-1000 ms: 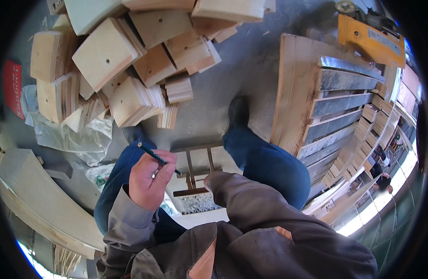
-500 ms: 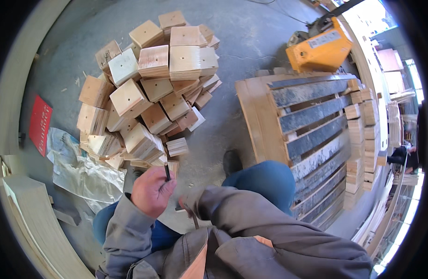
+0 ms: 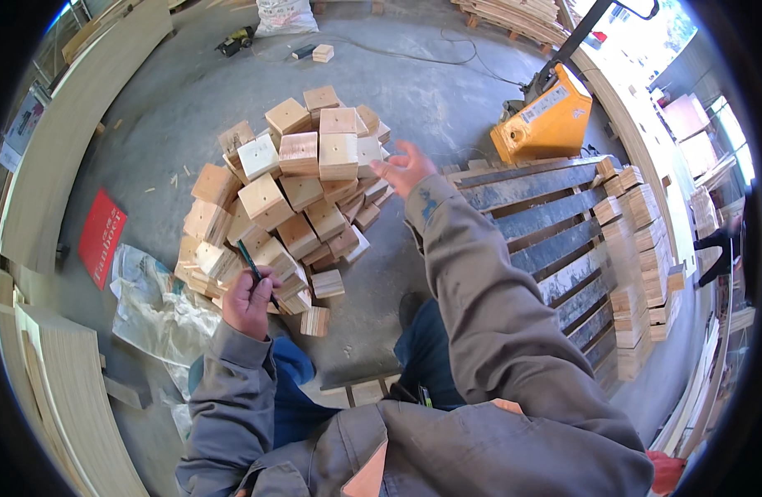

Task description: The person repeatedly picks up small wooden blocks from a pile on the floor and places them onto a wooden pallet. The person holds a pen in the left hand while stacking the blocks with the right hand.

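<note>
A big heap of wooden blocks (image 3: 302, 189), many with a small hole in the face, lies on the floor in front of me. My left hand (image 3: 248, 305) is closed around a slim dark pen (image 3: 249, 260), which slants over the near left blocks. At the heap's far right edge, my right hand (image 3: 406, 169) stretches out with its fingers apart and nothing in it. Its fingertips come close to a pale block (image 3: 368, 156); whether they touch it I cannot tell. Two small blocks (image 3: 328, 284) sit at the near right edge of the heap.
To the right are a slatted pallet (image 3: 555, 240), stacked wood pieces (image 3: 638, 273) and a yellow pallet jack (image 3: 546, 120). On the left lie crumpled plastic sheeting (image 3: 161, 311), a red sign (image 3: 101, 236) and board stacks (image 3: 66, 373). A white sack (image 3: 285, 16) stands at the back.
My right hand has gone from near my lap forward to the heap's far right side, fingers spread. My left hand still grips the pen, now tilted over the blocks. The view has tipped upward.
</note>
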The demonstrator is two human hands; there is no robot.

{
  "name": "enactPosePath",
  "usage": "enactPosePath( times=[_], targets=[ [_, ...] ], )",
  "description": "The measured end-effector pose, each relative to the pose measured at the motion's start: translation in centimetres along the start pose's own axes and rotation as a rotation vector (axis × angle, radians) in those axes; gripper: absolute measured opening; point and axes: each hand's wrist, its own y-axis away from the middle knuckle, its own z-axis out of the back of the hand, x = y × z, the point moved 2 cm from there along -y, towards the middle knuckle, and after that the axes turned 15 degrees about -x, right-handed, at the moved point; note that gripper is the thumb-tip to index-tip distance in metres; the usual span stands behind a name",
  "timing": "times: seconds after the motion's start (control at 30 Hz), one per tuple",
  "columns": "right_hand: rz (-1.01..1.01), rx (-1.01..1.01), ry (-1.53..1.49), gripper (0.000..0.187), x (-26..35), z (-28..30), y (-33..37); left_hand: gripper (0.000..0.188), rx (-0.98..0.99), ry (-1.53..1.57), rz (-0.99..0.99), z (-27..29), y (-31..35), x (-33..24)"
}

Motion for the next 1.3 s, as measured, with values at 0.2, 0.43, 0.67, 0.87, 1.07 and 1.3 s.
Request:
enactPosePath(
  times=[0.2, 0.43, 0.67, 0.87, 1.07, 1.3],
  targets=[
    [0.0, -0.073, 0.147, 0.1, -1.1, -6.9, -9.3, 0.02, 0.059, -0.146, -0.082, -2.9, -2.4, -2.0],
    [-0.207, 0.289, -0.005, 0.071, -6.0, -16.2, -12.8, 0.016, 0.076, -0.233, -0.048, -2.2, -3.5, -1.2],
    [-0.362, 0.143, -0.245, 0.058, -11.3, -18.7, -14.5, 0.015, 0.168, -0.239, -0.088, -2.3, -4.1, -1.2],
    [-0.205, 0.188, -0.204, 0.094, -10.7, -18.1, -14.9, 0.016, 0.116, -0.076, 0.106, -3.6, -3.1, 0.2],
    [-0.274, 0.043, -0.028, 0.093, -6.4, -15.3, -11.5, 0.02, 0.159, -0.13, 0.12, -4.4, -2.3, 1.2],
    [-0.325, 0.057, 0.042, 0.092, -5.3, -13.7, -8.8, 0.021, 0.195, -0.176, 0.073, -5.9, -2.8, 1.2]
  ],
)
